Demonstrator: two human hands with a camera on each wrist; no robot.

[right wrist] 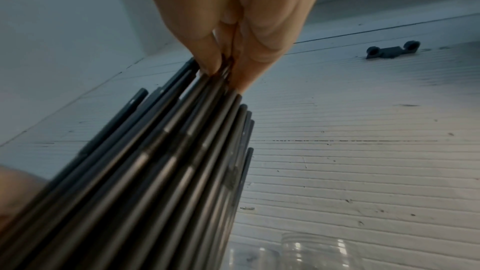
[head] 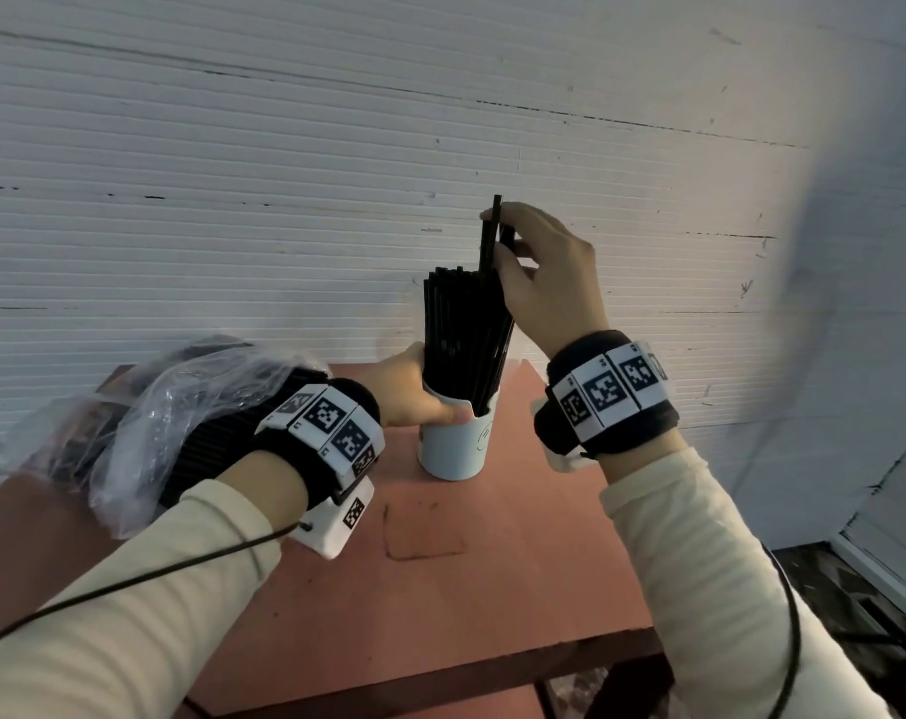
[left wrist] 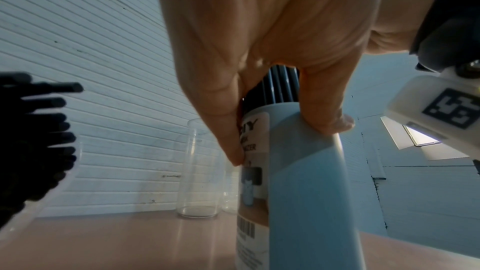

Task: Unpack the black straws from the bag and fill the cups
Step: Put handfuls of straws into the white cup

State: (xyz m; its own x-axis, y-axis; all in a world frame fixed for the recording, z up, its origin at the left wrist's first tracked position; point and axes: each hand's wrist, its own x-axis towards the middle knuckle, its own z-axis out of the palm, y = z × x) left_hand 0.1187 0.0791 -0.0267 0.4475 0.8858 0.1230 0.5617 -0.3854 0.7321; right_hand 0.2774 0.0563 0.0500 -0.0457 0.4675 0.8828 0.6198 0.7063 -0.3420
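Observation:
A pale blue cup (head: 453, 448) (left wrist: 298, 182) stands on the red-brown table (head: 440, 573), packed with a bundle of black straws (head: 463, 324) (right wrist: 161, 167). My left hand (head: 414, 391) (left wrist: 272, 48) grips the cup near its rim, thumb and fingers curled round it. Above the bundle, my right hand (head: 533, 272) (right wrist: 233, 38) pinches the upper ends of a few black straws (head: 492, 236) that stick up higher than the others. A clear plastic bag (head: 170, 412) with more black straws (left wrist: 33, 137) lies at the table's left, partly behind my left wrist.
Two empty clear plastic cups (left wrist: 198, 171) (right wrist: 319, 252) stand on the table behind the blue cup, near the white ribbed wall (head: 336, 173). The table's right edge (head: 596, 500) drops off under my right forearm. A small grey bracket (right wrist: 392, 50) is on the wall.

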